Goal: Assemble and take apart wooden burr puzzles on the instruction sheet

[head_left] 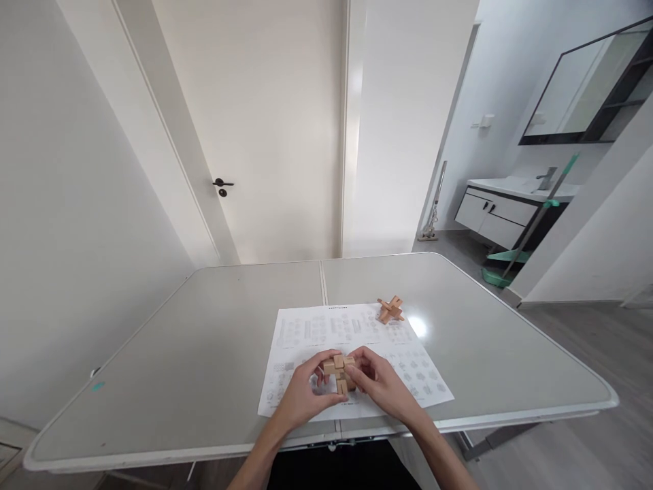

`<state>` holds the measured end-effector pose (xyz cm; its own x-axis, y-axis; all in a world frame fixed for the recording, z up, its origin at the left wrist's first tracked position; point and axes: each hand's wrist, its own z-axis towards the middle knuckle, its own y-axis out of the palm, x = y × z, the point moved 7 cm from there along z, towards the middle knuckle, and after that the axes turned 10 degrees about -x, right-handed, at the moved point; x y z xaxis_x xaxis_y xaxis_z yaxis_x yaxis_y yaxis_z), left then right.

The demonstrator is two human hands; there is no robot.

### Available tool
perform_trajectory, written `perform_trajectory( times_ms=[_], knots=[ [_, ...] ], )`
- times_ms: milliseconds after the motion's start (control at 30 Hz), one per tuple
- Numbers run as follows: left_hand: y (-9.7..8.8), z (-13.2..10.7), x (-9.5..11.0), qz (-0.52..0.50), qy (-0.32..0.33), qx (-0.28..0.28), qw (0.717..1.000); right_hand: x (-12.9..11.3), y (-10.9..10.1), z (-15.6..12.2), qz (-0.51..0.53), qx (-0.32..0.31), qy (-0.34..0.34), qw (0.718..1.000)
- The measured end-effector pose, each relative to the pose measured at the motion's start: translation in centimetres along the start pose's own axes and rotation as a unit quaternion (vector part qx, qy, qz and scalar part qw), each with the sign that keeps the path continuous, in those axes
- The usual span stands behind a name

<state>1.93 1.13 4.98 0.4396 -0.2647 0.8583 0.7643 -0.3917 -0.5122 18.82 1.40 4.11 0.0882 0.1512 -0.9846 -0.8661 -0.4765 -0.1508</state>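
A small wooden burr puzzle (340, 371) made of interlocking light-brown bars sits between both my hands, just above a printed instruction sheet (316, 333). My left hand (305, 393) grips its left side with curled fingers. My right hand (380, 384) pinches its right side. A second assembled wooden puzzle (390, 309) lies on the sheet's far right corner, away from both hands.
The sheet lies on a grey folding table (178, 354) with a seam down its middle. A white door with a dark handle (222, 184) stands behind. To the right are a bathroom vanity (505, 204), a mirror and a green mop (515, 262).
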Motion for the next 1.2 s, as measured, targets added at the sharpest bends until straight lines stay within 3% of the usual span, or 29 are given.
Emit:
perform_trajectory(
  times_ms=[300, 833, 1100, 1200],
  knots=[
    [0.3, 0.3, -0.2, -0.009, -0.004, -0.014, 1.000, 1.3, 0.2, 0.3, 0.113, 0.024, 0.042, 0.992],
    [0.0, 0.2, 0.3, -0.018, 0.022, -0.006, 1.000, 1.1, 1.5, 0.5, 0.222, 0.058, 0.081, 0.970],
    [-0.5, 0.1, -0.2, -0.036, 0.018, 0.032, 0.999, 1.1, 1.4, 0.9, 0.197, 0.051, 0.064, 0.977],
    [-1.3, 0.0, -0.8, -0.046, 0.002, 0.084, 0.995, 1.6, -0.2, 0.3, 0.099, 0.093, 0.042, 0.990]
  ],
)
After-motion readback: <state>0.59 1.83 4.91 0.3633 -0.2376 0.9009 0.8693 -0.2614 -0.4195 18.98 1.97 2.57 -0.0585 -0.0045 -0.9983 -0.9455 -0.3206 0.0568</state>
